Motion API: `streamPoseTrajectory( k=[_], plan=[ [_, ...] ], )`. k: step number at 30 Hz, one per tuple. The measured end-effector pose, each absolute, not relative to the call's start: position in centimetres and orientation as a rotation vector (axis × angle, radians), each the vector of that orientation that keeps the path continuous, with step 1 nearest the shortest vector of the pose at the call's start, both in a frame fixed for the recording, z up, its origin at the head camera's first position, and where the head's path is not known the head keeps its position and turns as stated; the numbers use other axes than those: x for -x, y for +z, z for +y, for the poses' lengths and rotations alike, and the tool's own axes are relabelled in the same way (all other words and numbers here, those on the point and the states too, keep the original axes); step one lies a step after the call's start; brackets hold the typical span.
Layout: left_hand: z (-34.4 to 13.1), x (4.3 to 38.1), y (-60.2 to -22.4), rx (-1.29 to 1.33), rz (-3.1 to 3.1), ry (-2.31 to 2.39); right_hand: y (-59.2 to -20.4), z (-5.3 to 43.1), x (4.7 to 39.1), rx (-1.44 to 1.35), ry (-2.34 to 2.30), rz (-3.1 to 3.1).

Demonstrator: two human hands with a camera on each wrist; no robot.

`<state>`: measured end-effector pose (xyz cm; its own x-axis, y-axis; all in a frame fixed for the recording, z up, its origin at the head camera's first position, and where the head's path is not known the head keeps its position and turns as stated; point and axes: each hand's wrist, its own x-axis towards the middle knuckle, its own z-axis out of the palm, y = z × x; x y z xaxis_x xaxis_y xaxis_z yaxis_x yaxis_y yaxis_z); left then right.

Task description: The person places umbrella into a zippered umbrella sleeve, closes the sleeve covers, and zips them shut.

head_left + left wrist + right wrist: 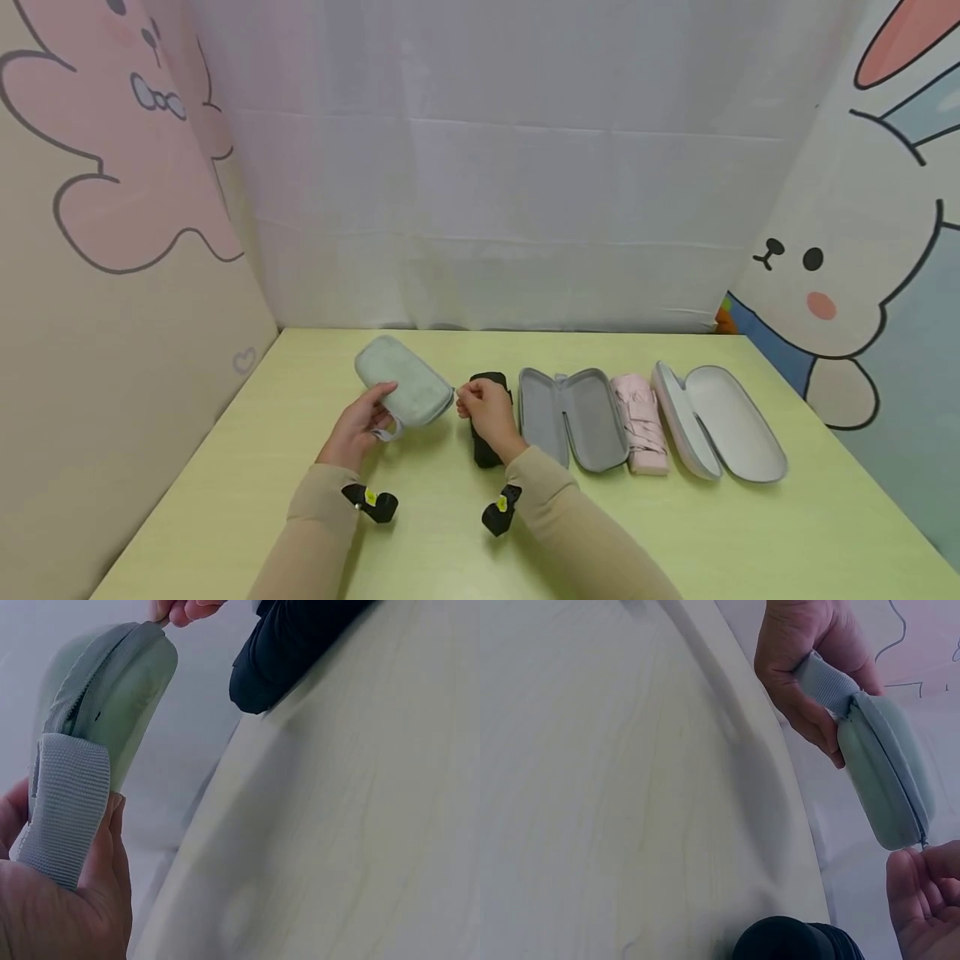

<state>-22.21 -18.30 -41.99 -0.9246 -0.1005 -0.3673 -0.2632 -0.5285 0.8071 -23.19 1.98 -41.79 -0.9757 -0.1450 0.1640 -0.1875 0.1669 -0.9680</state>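
Observation:
A pale green zippered case (405, 379) is held up off the table, its grey wrist strap (67, 802) hanging at one end. My left hand (360, 425) grips that strap end, thumb on one face and fingers on the other. In the right wrist view the zipper line (889, 765) runs along the case's edge and looks closed for most of its length. At the far corner my right hand (487, 408) pinches the small zipper pull (924, 843) between thumb and finger. Just beneath the right hand lies a black folded umbrella (486, 450).
Right of the black umbrella, an opened grey case (596, 425) lies flat. Beside it are a pink folded umbrella (645, 433) and an opened white hard case (735, 425). The pale yellow table (225, 483) meets a white curtain (510, 208) at the back and printed side walls.

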Motion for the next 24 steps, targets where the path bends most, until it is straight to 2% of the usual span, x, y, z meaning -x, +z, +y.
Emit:
streamPoseTrajectory(
  k=[24],
  plan=[
    [-17.0,22.1,-41.4,0.72,1.199,2.793,-41.3,1.7,22.6,-0.398,1.911,-2.406]
  ],
)
